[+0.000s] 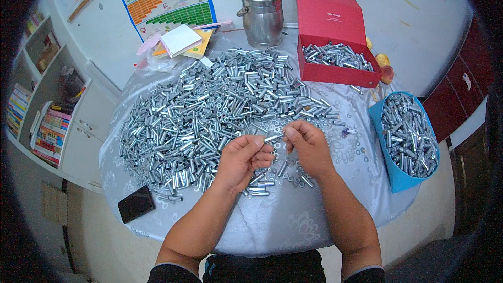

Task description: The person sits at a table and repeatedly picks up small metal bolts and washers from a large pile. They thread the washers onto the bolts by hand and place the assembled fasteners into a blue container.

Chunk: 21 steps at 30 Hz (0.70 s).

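Above the cloth-covered desk point(207, 220), a small metal tube point(271, 138) is pinched at one end by the fingers of the left hand point(243, 158), while those of the right hand point(310, 148) are drawn together at the other end, though whether anything is gripped there cannot be told. Light, rigid and somewhat slippery by its look, the tube is probably best held by its sides near one end. Beyond, loose tubes point(209, 105) are heaped before a red box point(335, 75).

White wall point(435, 36) — bookshelf point(50, 86) at left
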Motion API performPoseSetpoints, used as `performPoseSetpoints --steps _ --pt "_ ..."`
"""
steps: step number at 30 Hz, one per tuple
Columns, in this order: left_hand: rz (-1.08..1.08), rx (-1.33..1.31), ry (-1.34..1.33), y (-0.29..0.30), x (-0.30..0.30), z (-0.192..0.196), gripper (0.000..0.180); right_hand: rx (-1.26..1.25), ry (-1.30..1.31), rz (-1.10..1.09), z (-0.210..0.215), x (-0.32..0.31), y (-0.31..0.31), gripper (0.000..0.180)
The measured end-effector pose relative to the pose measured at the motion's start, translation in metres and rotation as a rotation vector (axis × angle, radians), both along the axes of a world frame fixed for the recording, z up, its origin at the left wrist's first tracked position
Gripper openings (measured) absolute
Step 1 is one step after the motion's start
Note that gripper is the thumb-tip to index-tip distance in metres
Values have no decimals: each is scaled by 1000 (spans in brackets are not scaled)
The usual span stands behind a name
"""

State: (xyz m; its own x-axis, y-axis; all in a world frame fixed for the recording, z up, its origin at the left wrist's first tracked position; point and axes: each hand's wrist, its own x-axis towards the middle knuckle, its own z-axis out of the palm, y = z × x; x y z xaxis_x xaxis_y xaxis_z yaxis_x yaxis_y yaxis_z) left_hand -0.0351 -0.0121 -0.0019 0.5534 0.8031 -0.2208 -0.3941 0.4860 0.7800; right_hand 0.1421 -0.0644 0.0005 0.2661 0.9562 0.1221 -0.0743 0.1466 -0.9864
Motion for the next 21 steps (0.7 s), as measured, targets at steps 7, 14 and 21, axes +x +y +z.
performPoseSetpoints --steps 7,14,21 --pt "-26 8 -11 -1 1 1 17 -21 -12 -3 -2 0 -1 16" --pt "-16 -43 -36 1 -1 -4 17 2 -40 -107 1 -10 -4 14" --pt "4 -134 -96 1 -1 -6 15 51 -87 -92 3 -13 -7 13"
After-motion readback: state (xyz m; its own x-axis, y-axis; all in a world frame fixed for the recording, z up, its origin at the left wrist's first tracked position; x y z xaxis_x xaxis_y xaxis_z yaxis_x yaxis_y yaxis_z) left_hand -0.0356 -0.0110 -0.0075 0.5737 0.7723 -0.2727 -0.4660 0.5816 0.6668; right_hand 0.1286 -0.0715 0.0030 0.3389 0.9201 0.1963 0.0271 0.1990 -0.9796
